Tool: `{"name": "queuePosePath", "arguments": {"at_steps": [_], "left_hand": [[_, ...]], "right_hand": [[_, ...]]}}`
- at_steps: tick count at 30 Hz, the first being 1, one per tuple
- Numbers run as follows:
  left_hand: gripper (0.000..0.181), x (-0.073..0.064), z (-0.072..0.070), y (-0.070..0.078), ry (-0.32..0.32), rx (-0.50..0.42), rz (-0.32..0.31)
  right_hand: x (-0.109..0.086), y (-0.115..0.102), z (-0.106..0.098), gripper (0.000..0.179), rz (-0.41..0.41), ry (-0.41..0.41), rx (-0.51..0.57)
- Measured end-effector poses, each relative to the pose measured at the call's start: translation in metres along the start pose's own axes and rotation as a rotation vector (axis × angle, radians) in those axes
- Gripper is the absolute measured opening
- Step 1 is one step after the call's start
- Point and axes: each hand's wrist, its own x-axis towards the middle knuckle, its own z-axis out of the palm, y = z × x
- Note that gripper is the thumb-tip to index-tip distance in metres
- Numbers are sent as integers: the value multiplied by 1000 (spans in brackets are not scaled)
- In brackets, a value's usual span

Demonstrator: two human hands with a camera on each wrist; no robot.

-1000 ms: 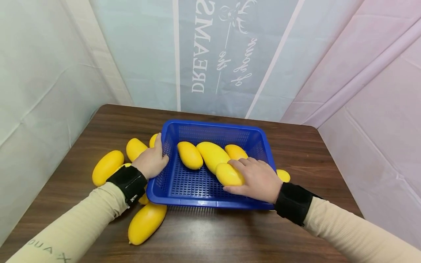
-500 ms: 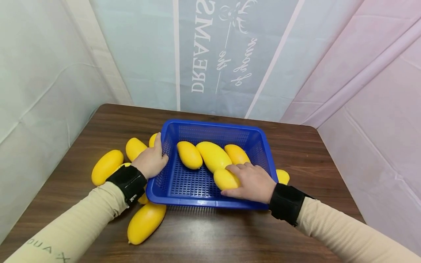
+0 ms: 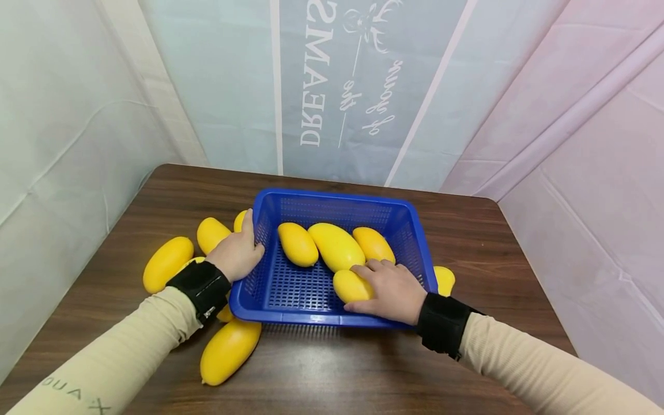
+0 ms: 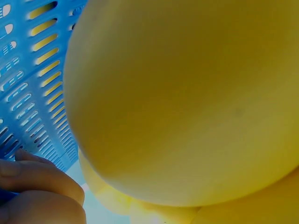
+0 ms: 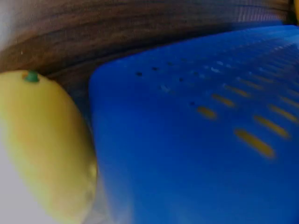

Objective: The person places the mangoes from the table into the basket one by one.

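A blue perforated plastic basket (image 3: 311,318) sits on the table with several yellow mangoes inside. My left hand (image 3: 237,253) grips its left rim; in the left wrist view the curled fingers (image 4: 42,186) show beside the basket's slotted wall (image 4: 37,93). Low in the basket's right half, my right hand (image 3: 391,291) holds a mango (image 3: 351,286) between thumb and fingers. Behind that one lie three more: a mango (image 3: 298,245) at left, a larger mango (image 3: 336,246) in the middle and a mango (image 3: 373,244) at right.
Several loose mangoes crowd the table left of the basket, among them one mango (image 3: 168,264) furthest out and another mango (image 3: 230,351) near the front. One more mango (image 3: 444,280) lies against the basket's right side. Fabric walls (image 3: 228,86) border the brown wooden table (image 3: 321,369).
My right hand has moved slightly left and lower in the head view with the mango, uncovering more of the mango behind it. The left hand stays on the rim.
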Motion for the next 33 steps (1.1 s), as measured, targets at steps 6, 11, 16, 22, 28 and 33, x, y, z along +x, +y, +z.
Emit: {"name": "queuePosePath", "arguments": {"at_steps": [6, 11, 16, 22, 28, 33], "left_hand": [[83, 0, 1, 2, 3, 8, 14], [84, 0, 1, 3, 1, 4, 8], [84, 0, 1, 3, 1, 6, 3], [84, 0, 0, 2, 2, 2, 9], [83, -1, -1, 1, 5, 3, 10], [83, 0, -1, 0, 4, 7, 3]], "right_hand": [[3, -1, 6, 71, 21, -23, 3], [4, 0, 7, 70, 41, -47, 34], [6, -1, 7, 70, 47, -63, 54], [8, -1, 9, 69, 37, -62, 66], [9, -2, 11, 67, 37, -69, 113], [11, -2, 12, 68, 31, -83, 144]]}}
